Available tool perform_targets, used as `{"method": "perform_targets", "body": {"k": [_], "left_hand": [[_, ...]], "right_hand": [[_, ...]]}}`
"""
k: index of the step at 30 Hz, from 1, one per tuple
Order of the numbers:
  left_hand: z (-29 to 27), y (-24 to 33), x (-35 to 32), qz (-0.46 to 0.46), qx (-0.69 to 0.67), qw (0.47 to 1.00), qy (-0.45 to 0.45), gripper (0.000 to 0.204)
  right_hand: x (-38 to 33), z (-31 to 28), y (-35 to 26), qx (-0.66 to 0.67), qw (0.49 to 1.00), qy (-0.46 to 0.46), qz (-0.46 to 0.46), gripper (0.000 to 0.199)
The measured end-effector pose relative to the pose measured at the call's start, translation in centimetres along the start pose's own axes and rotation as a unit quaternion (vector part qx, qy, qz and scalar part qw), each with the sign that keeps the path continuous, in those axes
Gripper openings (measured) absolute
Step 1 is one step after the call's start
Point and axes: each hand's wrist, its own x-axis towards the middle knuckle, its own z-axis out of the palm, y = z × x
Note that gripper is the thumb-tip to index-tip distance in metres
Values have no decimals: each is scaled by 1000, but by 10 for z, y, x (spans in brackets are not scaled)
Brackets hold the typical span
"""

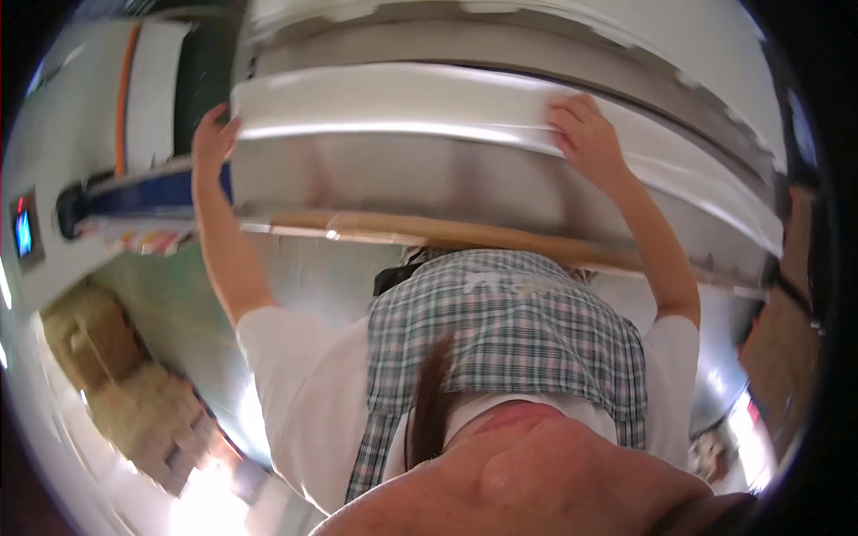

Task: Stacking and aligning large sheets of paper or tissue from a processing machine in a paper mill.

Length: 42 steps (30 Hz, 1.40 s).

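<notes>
A long, glossy white sheet (384,103), perhaps plastic film, stretches across the front of a metal machine. At its left end, my left hand (215,140) grips the edge with bent fingers. My right hand (587,138) lies further along, right of the middle, its fingers curled together against the sheet's upper part. Below the sheet runs a smooth metal panel (393,183) that reflects my arms. The fingertips of both hands are partly hidden against the white material.
A wooden-coloured edge (429,234) runs along the machine's front, close to my plaid apron (509,330). At left stand a cabinet with a small lit screen (24,234) and a blue bar (147,196). Cardboard boxes (98,335) are stacked on the lower left.
</notes>
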Motion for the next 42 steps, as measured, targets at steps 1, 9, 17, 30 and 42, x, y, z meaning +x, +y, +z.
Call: {"method": "perform_targets", "body": {"k": [1,9,17,30,42], "left_hand": [[-4,-19,8,12,73,996,56,52],[135,151,-20,407,197,887,100,14],[179,124,-67,232,229,945,27,30],[197,151,-121,10,377,922,89,51],[226,107,-99,151,389,907,50,55]], "right_hand": [[-3,0,6,-3,1000,1,-4,22],[-66,-39,42,-70,988,-10,135,34],[-177,-120,142,-188,934,-22,303,41],[-268,-186,248,-215,962,-12,169,33],[-456,-274,450,-570,655,-22,495,28]]}}
